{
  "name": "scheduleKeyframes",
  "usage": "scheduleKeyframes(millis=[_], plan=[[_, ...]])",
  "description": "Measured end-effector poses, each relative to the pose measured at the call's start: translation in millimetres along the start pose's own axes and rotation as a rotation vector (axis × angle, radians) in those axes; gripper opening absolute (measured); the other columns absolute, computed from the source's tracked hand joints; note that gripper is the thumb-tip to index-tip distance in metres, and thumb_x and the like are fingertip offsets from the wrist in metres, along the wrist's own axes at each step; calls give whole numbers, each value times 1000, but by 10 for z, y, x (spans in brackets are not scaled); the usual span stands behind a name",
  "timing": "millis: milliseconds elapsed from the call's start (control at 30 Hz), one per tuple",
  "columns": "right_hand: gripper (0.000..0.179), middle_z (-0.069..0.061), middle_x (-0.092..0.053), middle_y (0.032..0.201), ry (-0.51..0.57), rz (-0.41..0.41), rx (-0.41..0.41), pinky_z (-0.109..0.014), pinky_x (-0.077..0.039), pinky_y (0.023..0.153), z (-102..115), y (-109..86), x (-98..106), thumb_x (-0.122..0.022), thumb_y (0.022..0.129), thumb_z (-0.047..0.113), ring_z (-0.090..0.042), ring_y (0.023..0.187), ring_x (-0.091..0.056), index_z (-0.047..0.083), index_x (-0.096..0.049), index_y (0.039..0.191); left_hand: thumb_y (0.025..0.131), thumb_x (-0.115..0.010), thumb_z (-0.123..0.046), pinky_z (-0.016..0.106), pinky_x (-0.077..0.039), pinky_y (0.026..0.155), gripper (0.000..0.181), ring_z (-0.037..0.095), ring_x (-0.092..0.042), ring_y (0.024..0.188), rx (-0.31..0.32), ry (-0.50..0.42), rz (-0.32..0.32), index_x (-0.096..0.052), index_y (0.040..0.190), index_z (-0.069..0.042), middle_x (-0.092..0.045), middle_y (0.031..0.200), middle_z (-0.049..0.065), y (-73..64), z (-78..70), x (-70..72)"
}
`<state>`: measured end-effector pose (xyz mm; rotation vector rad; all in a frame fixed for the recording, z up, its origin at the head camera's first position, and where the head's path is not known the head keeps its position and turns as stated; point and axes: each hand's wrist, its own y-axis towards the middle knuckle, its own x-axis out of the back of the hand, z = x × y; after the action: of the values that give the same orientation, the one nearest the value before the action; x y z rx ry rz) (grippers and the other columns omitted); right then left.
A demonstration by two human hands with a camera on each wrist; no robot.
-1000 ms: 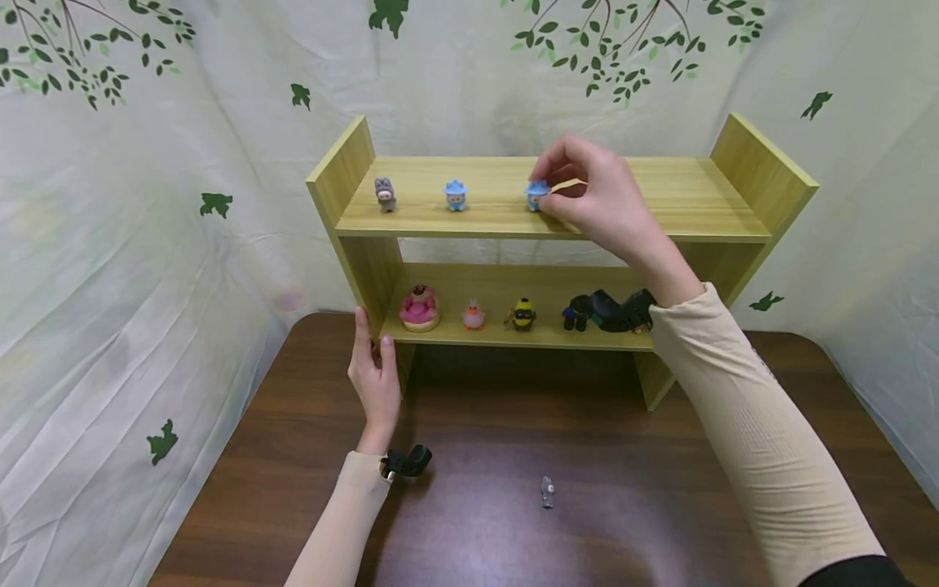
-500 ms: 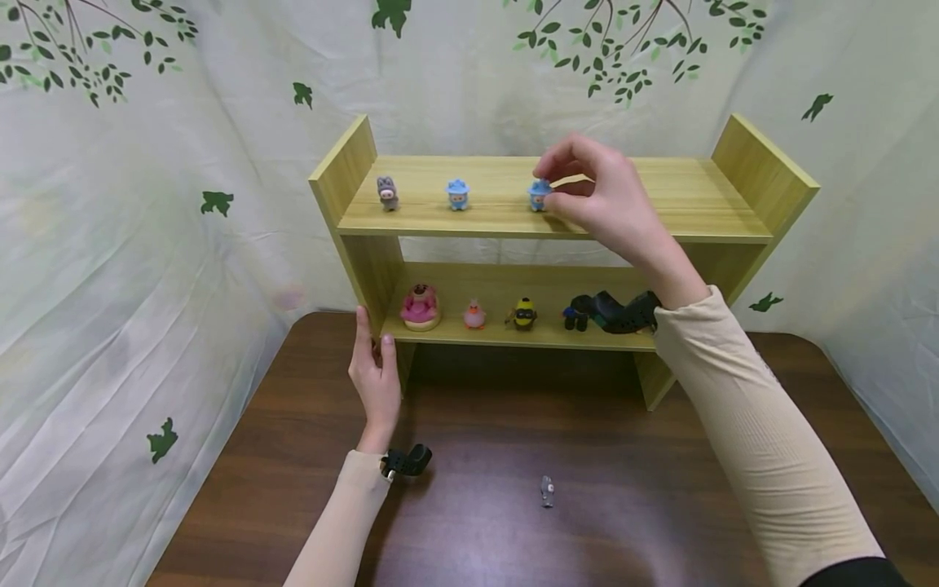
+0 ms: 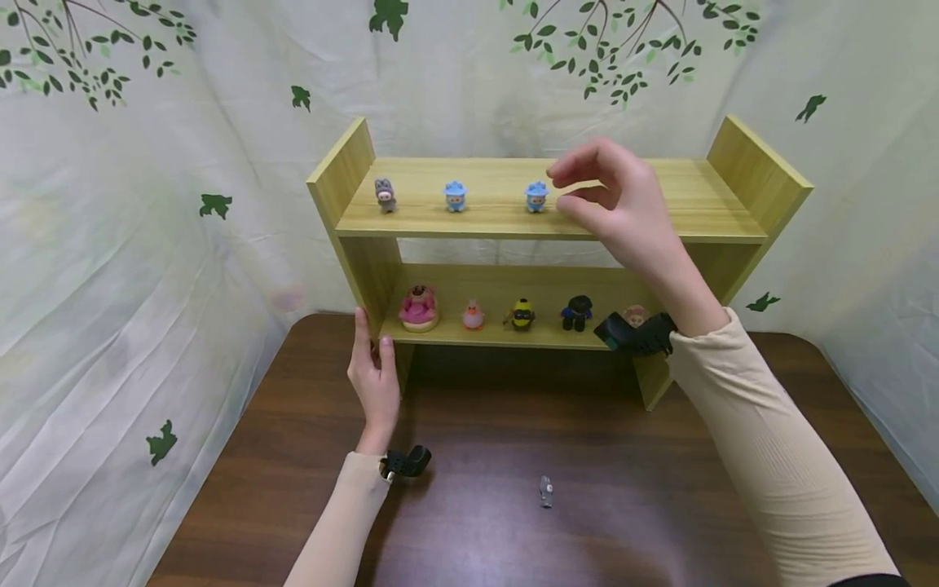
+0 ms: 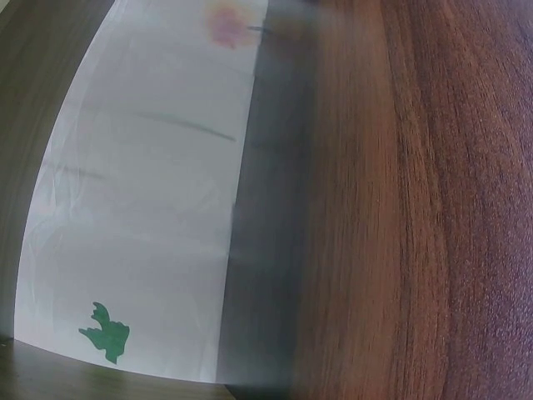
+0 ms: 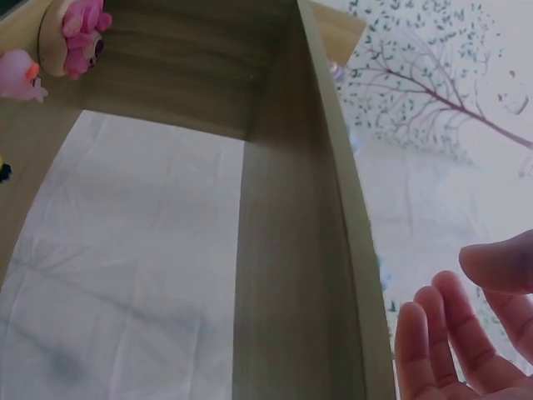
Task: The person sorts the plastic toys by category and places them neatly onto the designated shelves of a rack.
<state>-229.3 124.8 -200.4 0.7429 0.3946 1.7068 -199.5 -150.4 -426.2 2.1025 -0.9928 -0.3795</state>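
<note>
On the top board of a light wooden shelf (image 3: 440,224) stands a small figurine in a blue hat (image 3: 536,197). Just to its right, my right hand (image 3: 623,196) hovers with thumb and fingers parted and nothing between them. A second blue-hatted figurine (image 3: 455,196) and a grey-hooded figurine (image 3: 385,196) stand further left on the same board. My left hand (image 3: 376,383) rests against the shelf's left side, its fingers pointing up. In the right wrist view the right hand's fingers (image 5: 450,325) appear apart beside the top board.
The lower board bears a pink bear figurine (image 3: 419,308), a pink bird figurine (image 3: 473,315), a yellow-capped figurine (image 3: 522,315), a dark figurine (image 3: 576,313) and one partly hidden behind the right wrist camera (image 3: 634,334). A small grey figurine (image 3: 546,492) lies on the brown table (image 3: 469,538).
My right hand has let go of the blue-hatted figurine and drawn back to the right. The figurine stays standing on the top board. My left hand has kept its place.
</note>
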Motion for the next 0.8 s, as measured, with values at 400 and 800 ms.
scheduleKeyframes(millis=[400, 800], plan=[[19, -15, -61, 104, 61, 25, 38, -28, -48, 84, -41, -278, 44, -60, 85, -12, -27, 96, -57, -8, -60, 103, 91, -52, 13, 20, -35, 79, 64, 27, -50, 99, -21, -13, -11, -38, 148, -13, -45, 140, 22, -3, 3, 9], [17, -14, -62, 104, 107, 51, 31, -26, -47, 85, -94, -573, 48, -58, 87, -11, -24, 98, -58, -10, -59, 104, 91, -52, 13, 20, -34, 79, 65, 30, -50, 98, -26, -11, -17, -38, 148, -15, -46, 139, 22, -6, 8, -7]])
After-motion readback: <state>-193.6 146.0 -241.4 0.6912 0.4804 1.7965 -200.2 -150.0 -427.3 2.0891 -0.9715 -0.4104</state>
